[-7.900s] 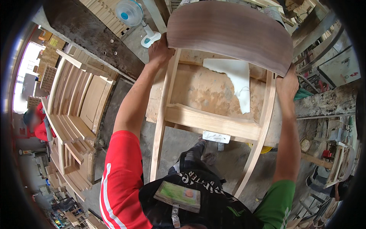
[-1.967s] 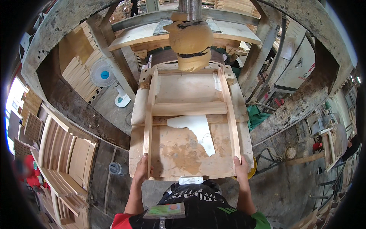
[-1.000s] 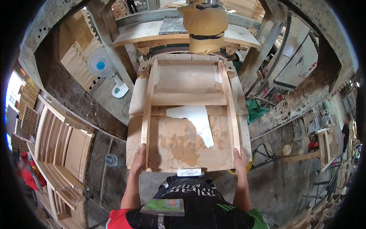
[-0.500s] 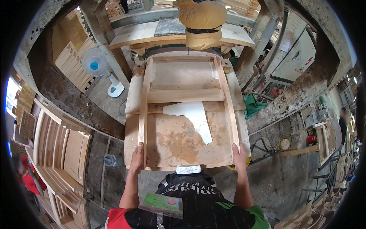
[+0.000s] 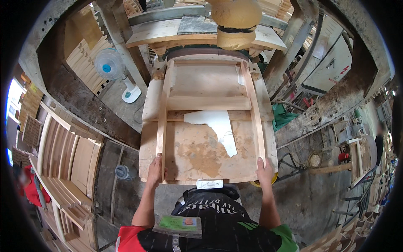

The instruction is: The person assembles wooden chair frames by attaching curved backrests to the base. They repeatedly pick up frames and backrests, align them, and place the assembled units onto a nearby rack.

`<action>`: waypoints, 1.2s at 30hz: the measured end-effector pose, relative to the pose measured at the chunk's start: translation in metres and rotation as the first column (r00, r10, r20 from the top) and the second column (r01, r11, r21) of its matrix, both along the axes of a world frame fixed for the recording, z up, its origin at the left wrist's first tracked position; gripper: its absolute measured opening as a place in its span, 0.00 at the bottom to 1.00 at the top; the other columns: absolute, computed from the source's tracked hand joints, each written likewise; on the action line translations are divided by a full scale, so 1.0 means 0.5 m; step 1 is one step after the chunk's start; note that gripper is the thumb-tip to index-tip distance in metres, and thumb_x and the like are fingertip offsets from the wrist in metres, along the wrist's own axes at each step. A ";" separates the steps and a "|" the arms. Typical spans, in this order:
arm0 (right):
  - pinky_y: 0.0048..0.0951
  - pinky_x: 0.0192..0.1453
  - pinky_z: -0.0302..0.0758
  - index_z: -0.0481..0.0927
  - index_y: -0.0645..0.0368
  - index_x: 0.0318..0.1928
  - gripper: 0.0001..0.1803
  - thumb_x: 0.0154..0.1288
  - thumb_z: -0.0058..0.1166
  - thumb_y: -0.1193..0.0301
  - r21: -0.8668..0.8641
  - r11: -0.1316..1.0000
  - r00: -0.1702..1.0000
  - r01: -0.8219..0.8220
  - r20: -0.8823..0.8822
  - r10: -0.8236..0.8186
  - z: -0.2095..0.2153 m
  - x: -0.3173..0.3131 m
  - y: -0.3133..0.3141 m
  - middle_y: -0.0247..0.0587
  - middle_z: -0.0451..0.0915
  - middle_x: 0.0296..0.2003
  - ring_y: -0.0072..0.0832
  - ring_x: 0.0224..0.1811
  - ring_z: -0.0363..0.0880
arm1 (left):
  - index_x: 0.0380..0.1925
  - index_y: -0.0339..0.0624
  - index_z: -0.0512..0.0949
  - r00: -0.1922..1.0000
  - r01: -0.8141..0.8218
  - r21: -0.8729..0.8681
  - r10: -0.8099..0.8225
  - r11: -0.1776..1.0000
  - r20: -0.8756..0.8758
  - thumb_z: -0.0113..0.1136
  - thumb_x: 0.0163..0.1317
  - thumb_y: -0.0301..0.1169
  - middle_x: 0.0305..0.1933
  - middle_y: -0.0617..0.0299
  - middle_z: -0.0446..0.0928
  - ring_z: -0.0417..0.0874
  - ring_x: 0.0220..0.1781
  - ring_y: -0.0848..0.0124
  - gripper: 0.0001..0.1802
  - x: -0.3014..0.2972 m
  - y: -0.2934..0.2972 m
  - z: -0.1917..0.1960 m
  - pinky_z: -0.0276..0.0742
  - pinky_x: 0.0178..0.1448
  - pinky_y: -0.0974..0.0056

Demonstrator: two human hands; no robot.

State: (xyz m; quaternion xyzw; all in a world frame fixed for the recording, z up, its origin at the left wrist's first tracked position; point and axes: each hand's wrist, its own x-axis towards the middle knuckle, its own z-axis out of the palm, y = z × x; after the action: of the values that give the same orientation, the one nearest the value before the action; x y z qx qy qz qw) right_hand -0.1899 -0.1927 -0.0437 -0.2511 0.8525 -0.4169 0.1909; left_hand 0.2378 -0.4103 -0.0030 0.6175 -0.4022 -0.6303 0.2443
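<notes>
Pale wooden side rails (image 5: 163,122) of a frame (image 5: 210,103) are clamped in both hands (image 5: 155,171), well apart, over a board (image 5: 184,149).

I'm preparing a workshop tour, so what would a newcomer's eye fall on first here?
Probably the pale wooden frame in the middle, over a stained board, with the left hand and right hand gripping its near ends. Next might come the bulky yellow lump with a dark band, at the top right of centre. The jagged white sheet on the board, between the frame's side rails, also stands out.
</notes>
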 end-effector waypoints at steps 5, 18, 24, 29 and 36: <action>0.30 0.21 0.74 0.78 0.59 0.59 0.27 0.77 0.53 0.49 0.095 0.995 0.987 -0.009 0.160 -0.006 0.028 0.020 -0.023 0.41 0.82 0.34 0.27 0.29 0.82 | 0.55 0.39 0.74 0.999 -0.016 -0.004 0.016 1.000 0.052 0.46 0.75 0.66 0.26 0.57 0.75 0.77 0.19 0.68 0.37 0.013 0.005 -0.007 0.75 0.21 0.62; 0.30 0.24 0.73 0.74 0.55 0.60 0.28 0.77 0.52 0.45 0.059 0.998 0.895 -0.019 0.446 -0.010 0.090 0.015 -0.020 0.37 0.79 0.36 0.27 0.29 0.81 | 0.61 0.40 0.70 1.000 -0.002 0.059 0.001 0.998 0.021 0.43 0.77 0.64 0.27 0.54 0.75 0.76 0.17 0.66 0.36 0.016 -0.005 -0.002 0.74 0.20 0.61; 0.32 0.27 0.76 0.72 0.53 0.60 0.28 0.74 0.58 0.46 -0.051 0.998 0.671 -0.026 0.739 0.055 0.094 -0.023 -0.013 0.40 0.81 0.36 0.28 0.29 0.81 | 0.60 0.41 0.70 1.000 0.002 0.071 0.000 0.998 -0.018 0.44 0.76 0.64 0.28 0.55 0.75 0.77 0.18 0.66 0.36 0.017 -0.005 -0.003 0.75 0.20 0.61; 0.33 0.27 0.77 0.73 0.54 0.56 0.25 0.72 0.62 0.49 -0.163 0.984 0.530 0.066 0.842 0.104 0.071 -0.035 -0.009 0.41 0.81 0.31 0.30 0.27 0.81 | 0.49 0.41 0.72 1.000 0.007 0.035 -0.007 0.999 -0.012 0.44 0.75 0.67 0.27 0.56 0.75 0.78 0.20 0.65 0.36 0.008 -0.006 0.002 0.77 0.23 0.59; 0.33 0.26 0.77 0.75 0.54 0.51 0.22 0.73 0.63 0.51 -0.197 0.975 0.554 0.102 0.825 0.108 0.058 -0.024 -0.009 0.39 0.81 0.28 0.29 0.22 0.78 | 0.52 0.40 0.71 0.999 0.036 0.051 -0.034 0.998 -0.040 0.45 0.75 0.67 0.28 0.56 0.75 0.78 0.21 0.65 0.37 0.018 -0.007 0.008 0.76 0.24 0.60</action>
State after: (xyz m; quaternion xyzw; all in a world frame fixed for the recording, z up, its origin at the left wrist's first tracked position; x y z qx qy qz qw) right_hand -0.2021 -0.1974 -0.0146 -0.0455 0.6083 -0.5779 0.5421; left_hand 0.2469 -0.4136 0.0008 0.6042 -0.3916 -0.6566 0.2248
